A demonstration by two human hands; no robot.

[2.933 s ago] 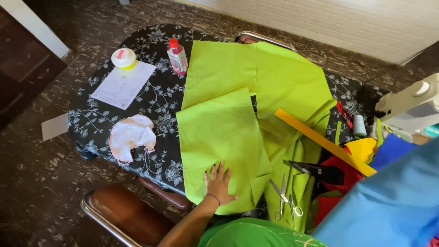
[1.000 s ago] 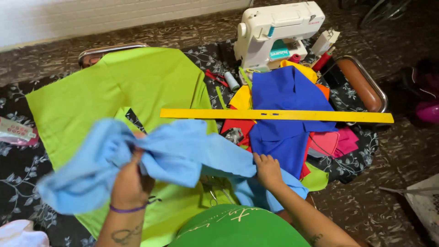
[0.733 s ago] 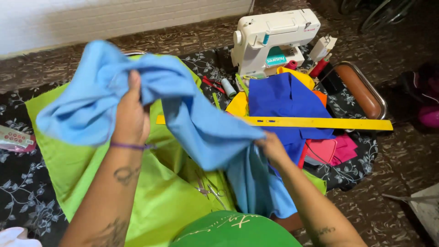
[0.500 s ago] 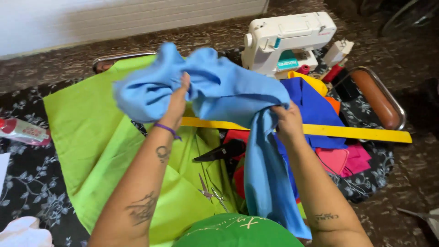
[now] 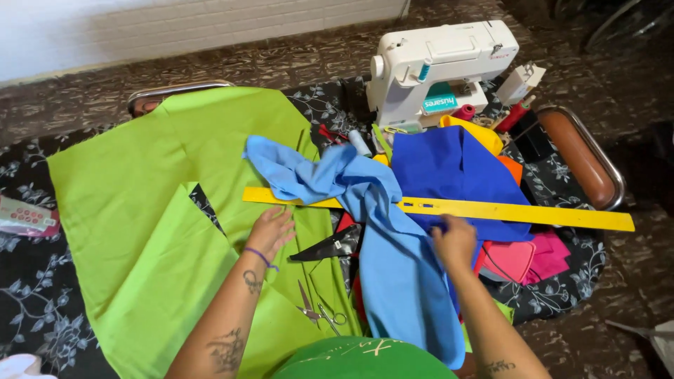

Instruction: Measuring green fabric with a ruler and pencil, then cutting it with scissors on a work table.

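While cloths cover floral-print table (image 5: 42, 309), sewing machine (image 5: 439, 70) sits w/ brick wall (image 5: 175, 28) behind.

— What is the floor like?
— A dark brown mottled stone floor (image 5: 295, 60) runs around the worktop.
— And the wall?
— A white painted brick wall (image 5: 175, 28) crosses the top left, brightly lit.
— Any furniture?
— A worktop with a black floral cloth (image 5: 35, 295), and a brown padded chair with a chrome frame (image 5: 579, 151) at its right.

The left hand (image 5: 270, 231) lies flat on the lime-green fabric (image 5: 140, 210). The right hand (image 5: 455, 242) touches the light blue cloth (image 5: 393, 260), which drapes across a yellow ruler (image 5: 505, 210) near a white sewing machine (image 5: 439, 67).
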